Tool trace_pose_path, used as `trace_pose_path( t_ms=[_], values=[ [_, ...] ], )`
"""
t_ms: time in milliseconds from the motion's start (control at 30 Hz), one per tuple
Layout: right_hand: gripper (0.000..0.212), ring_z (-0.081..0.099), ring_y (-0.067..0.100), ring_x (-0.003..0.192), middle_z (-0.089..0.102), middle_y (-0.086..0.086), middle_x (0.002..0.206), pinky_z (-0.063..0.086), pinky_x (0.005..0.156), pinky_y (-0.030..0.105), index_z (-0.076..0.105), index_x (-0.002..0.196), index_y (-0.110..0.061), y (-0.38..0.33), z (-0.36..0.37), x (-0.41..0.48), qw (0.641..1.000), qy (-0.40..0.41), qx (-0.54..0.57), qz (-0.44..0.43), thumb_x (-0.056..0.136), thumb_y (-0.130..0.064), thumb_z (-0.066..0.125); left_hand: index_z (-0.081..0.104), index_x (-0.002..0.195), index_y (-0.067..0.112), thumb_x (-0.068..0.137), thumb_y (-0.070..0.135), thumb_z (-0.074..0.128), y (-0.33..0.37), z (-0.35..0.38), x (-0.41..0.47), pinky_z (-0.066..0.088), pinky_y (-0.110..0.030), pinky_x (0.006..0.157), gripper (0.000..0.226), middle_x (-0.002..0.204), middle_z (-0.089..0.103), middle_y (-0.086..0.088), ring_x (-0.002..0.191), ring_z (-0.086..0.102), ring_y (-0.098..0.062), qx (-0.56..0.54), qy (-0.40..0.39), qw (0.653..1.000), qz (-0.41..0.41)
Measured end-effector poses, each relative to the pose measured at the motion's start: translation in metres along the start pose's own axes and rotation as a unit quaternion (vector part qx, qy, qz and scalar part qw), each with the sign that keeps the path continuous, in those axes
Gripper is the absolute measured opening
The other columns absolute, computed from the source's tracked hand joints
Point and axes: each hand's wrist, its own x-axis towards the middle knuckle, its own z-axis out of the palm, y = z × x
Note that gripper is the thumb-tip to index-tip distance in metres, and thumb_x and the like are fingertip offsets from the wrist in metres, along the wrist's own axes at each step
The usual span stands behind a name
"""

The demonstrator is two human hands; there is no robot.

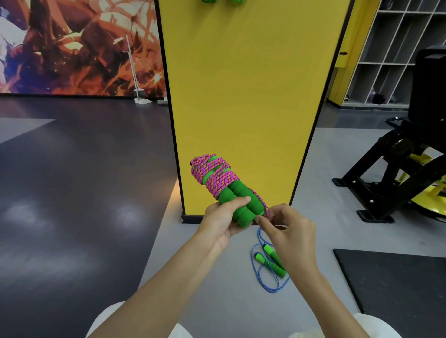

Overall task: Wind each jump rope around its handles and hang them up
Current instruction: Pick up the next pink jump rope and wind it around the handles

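**Pink rope wound on its handles, held in front of the yellow pillar**

Landmark: yellow pillar point(246, 96), black-edged, standing on the grey floor.

- Pink jump rope point(217, 177): held in the air in front of the pillar's lower face. Its cord is wound in many crossing turns round the upper half of the two green foam handles point(242, 205). The handles lie side by side, tilted up and to the left.
- Left hand point(220, 223): fingers curled round the bare lower ends of the handles, with the thumb laid across their front. It grips both handles together.
- Right hand point(288, 232): thumb and forefinger are closed in a pinch on the pink cord where it runs down the right side of the handles. The other fingers are bent beneath.
- Blue jump rope point(274, 260): lies unwound in loose loops on the floor just in front of the pillar's foot. It has green handles and is partly hidden behind the right wrist.
- Two green ends point(209, 1) show at the top edge of the pillar's face and are cut off by the frame.
- Right of the pillar: a black exercise machine point(410, 156), with a black mat point(398, 289) nearer the camera.
- Left of the pillar: an orange mural point(72, 45).
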Motion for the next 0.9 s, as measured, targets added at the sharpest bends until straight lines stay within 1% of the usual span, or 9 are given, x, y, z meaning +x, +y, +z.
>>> trace_pose_path(
  t_ms=[100, 233, 400, 467, 567, 633, 733, 833, 900],
  values=[
    [0.018, 0.060, 0.007, 0.057, 0.064, -0.008, 0.059, 0.042, 0.052, 0.011, 0.063, 0.066, -0.016, -0.003, 0.001, 0.000, 0.999, 0.009, 0.015, 0.036, 0.072, -0.014, 0.080, 0.066, 0.094, 0.007, 0.081, 0.009, 0.072, -0.002, -0.001, 0.001, 0.057, -0.028, 0.062, 0.014, 0.078, 0.067, -0.008, 0.075, 0.065, -0.022, 0.003, 0.007, 1.000, 0.009],
    [0.014, 0.065, 0.013, 0.059, 0.068, -0.003, 0.061, 0.047, 0.053, 0.016, 0.067, 0.068, -0.014, -0.005, 0.001, -0.001, 0.997, 0.005, 0.024, 0.074, 0.072, -0.017, 0.080, 0.066, 0.098, 0.005, 0.080, 0.008, 0.072, -0.005, -0.001, 0.002, 0.056, -0.029, 0.062, 0.020, 0.088, 0.066, -0.013, 0.085, 0.064, -0.027, -0.002, 0.019, 1.000, 0.020],
    [0.008, 0.066, 0.008, 0.062, 0.070, -0.006, 0.065, 0.052, 0.059, 0.019, 0.071, 0.074, -0.013, -0.004, 0.002, -0.004, 0.998, -0.014, 0.006, 0.065, 0.077, -0.018, 0.077, 0.065, 0.091, 0.011, 0.081, 0.005, 0.070, -0.006, 0.001, 0.003, 0.056, -0.029, 0.061, 0.012, 0.084, 0.067, -0.009, 0.077, 0.065, -0.021, -0.037, 0.017, 0.999, 0.016],
    [0.005, 0.067, 0.005, 0.064, 0.071, -0.008, 0.067, 0.054, 0.063, 0.023, 0.072, 0.076, -0.014, -0.005, 0.004, -0.006, 0.998, -0.022, 0.006, 0.061, 0.077, -0.017, 0.076, 0.067, 0.092, 0.012, 0.081, 0.003, 0.070, -0.009, 0.004, 0.003, 0.057, -0.028, 0.059, 0.013, 0.086, 0.070, -0.009, 0.075, 0.066, -0.020, -0.051, 0.014, 0.998, 0.021],
    [0.004, 0.065, 0.003, 0.066, 0.069, -0.011, 0.070, 0.052, 0.064, 0.023, 0.071, 0.077, -0.017, -0.009, 0.007, -0.006, 0.999, -0.019, 0.007, 0.031, 0.078, -0.015, 0.076, 0.068, 0.096, 0.011, 0.082, 0.002, 0.069, -0.012, 0.008, 0.003, 0.058, -0.025, 0.058, 0.017, 0.091, 0.071, -0.010, 0.075, 0.067, -0.019, -0.073, 0.003, 0.997, 0.022],
    [0.007, 0.062, 0.007, 0.067, 0.064, -0.013, 0.070, 0.051, 0.062, 0.031, 0.070, 0.075, -0.019, -0.010, 0.007, -0.004, 1.000, -0.012, -0.022, -0.010, 0.077, -0.017, 0.076, 0.068, 0.099, 0.011, 0.082, 0.002, 0.068, -0.012, 0.010, 0.003, 0.058, -0.025, 0.060, 0.019, 0.093, 0.070, -0.010, 0.076, 0.066, -0.018, -0.071, -0.006, 0.997, 0.020],
    [0.008, 0.055, 0.017, 0.078, 0.056, -0.016, 0.073, 0.049, 0.060, 0.042, 0.070, 0.074, -0.022, -0.010, 0.004, 0.002, 0.995, -0.004, -0.077, -0.061, 0.075, -0.021, 0.077, 0.068, 0.103, 0.011, 0.084, 0.003, 0.066, -0.012, 0.009, 0.004, 0.056, -0.029, 0.067, 0.021, 0.096, 0.069, -0.011, 0.078, 0.065, -0.019, -0.042, -0.029, 0.999, 0.010],
    [0.012, 0.050, 0.016, 0.090, 0.050, -0.014, 0.083, 0.050, 0.063, 0.038, 0.069, 0.072, -0.025, -0.009, 0.002, 0.009, 0.998, -0.019, -0.017, -0.052, 0.072, -0.018, 0.079, 0.068, 0.103, 0.013, 0.087, 0.006, 0.063, -0.009, 0.006, 0.004, 0.055, -0.035, 0.082, 0.018, 0.100, 0.069, -0.011, 0.092, 0.065, -0.024, -0.008, -0.055, 0.998, -0.001],
    [0.018, 0.051, 0.015, 0.093, 0.048, -0.010, 0.087, 0.051, 0.066, 0.035, 0.067, 0.070, -0.030, -0.009, 0.001, 0.012, 0.999, -0.030, 0.028, -0.022, 0.070, -0.018, 0.081, 0.067, 0.106, 0.012, 0.088, 0.008, 0.062, -0.006, 0.005, 0.003, 0.056, -0.034, 0.083, 0.019, 0.104, 0.069, -0.012, 0.097, 0.064, -0.025, 0.007, -0.083, 0.996, -0.016]
  ],
)
